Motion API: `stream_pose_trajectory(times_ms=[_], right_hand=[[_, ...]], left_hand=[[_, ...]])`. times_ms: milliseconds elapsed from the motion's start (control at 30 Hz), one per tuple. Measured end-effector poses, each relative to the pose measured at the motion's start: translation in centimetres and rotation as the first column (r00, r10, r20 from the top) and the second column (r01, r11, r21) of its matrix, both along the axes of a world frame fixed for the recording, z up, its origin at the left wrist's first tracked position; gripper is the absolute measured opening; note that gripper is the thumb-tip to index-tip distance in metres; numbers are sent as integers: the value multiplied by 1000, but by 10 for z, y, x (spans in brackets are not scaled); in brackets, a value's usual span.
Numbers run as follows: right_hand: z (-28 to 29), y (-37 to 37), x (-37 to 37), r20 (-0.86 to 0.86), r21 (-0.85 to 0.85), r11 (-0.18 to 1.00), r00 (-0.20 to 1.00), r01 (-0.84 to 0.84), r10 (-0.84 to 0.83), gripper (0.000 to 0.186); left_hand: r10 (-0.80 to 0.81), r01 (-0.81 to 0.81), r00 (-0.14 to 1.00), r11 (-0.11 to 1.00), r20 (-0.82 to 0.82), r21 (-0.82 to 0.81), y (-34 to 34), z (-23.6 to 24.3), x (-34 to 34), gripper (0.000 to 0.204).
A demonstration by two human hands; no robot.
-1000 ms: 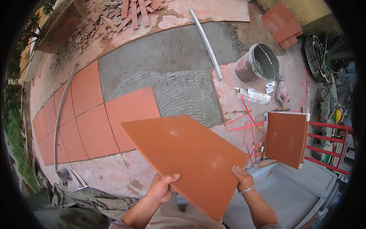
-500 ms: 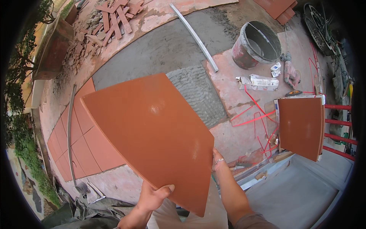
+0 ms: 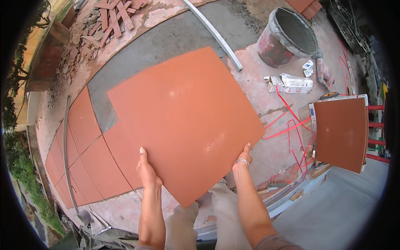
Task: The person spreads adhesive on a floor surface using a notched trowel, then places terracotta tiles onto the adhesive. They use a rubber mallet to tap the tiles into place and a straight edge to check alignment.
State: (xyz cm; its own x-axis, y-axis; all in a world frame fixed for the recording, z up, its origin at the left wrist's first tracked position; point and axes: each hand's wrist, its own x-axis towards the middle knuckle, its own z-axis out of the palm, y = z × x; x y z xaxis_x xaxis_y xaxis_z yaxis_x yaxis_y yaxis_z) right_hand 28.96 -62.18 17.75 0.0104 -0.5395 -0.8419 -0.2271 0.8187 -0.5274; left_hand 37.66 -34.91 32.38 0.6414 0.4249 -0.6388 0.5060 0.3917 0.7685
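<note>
Because the tile is broad, two edges are gripped by left hand and right hand, presumably for balance.

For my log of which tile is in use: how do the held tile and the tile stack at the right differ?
The held tile is in the left hand and right hand; neither hand touches the tile stack.
The held tile looks lighter orange-red, the tile stack's top face darker brown.
The held tile's visible edges are bare; the tile stack has white packaging along its edge.
Both are flat-faced and reddish.
</note>
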Motion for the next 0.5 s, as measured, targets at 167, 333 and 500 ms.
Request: stream_pose_trajectory(times_ms=[167,333,500], right_hand=[[-97,5,-2,88,-55,996,994,71,-66,64],[-149,7,-4,78,-83,993,994,88,-82,70],[-173,11,-9,61,-179,981,996,72,-62,76]], left_hand=[[-84,87,994,995,-63,41,13,-127,10,60],[-158,166,980,985,-122,56,24,-210,20,66],[-160,159,985,987,-69,-19,26,-254,14,67]])
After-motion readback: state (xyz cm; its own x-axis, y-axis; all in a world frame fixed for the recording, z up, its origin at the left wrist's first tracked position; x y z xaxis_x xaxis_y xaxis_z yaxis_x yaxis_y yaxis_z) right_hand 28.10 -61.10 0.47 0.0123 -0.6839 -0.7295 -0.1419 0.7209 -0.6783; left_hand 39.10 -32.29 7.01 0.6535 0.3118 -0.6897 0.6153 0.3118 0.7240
